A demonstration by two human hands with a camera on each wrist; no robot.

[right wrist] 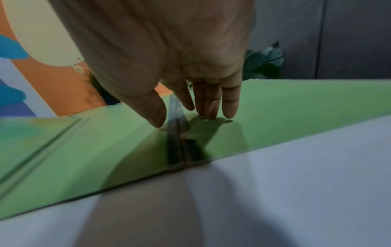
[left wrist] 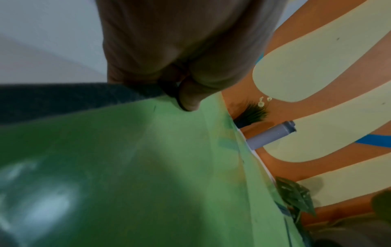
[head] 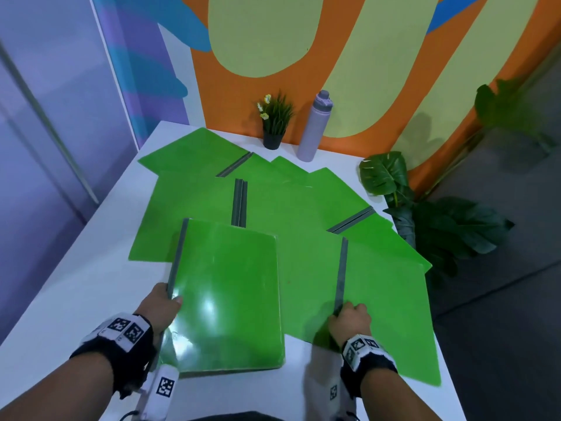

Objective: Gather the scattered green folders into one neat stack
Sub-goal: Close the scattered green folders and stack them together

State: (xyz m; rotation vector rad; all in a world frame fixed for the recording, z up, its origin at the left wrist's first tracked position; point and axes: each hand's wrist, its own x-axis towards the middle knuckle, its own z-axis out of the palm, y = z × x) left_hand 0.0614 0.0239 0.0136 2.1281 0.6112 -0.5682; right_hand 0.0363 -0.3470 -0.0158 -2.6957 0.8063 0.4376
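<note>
Several green folders with grey spines lie open and overlapping across the white table (head: 76, 299). My left hand (head: 165, 302) grips a closed green folder (head: 227, 293) at the near end of its spine and holds it over the others. In the left wrist view the thumb (left wrist: 188, 100) presses on that folder's cover (left wrist: 127, 167). My right hand (head: 349, 317) rests on an open folder (head: 385, 299) at the near end of its grey spine (head: 341, 275). There the right hand (right wrist: 186, 117) has its thumb left of the spine (right wrist: 175, 147) and its straight fingertips (right wrist: 229, 113) touching the cover on the right.
A small potted plant (head: 274, 123) and a lilac bottle (head: 314, 126) stand at the table's far edge against the painted wall. A large leafy plant (head: 425, 220) stands on the floor to the right. Open folders (head: 419, 262) overhang the table's right edge.
</note>
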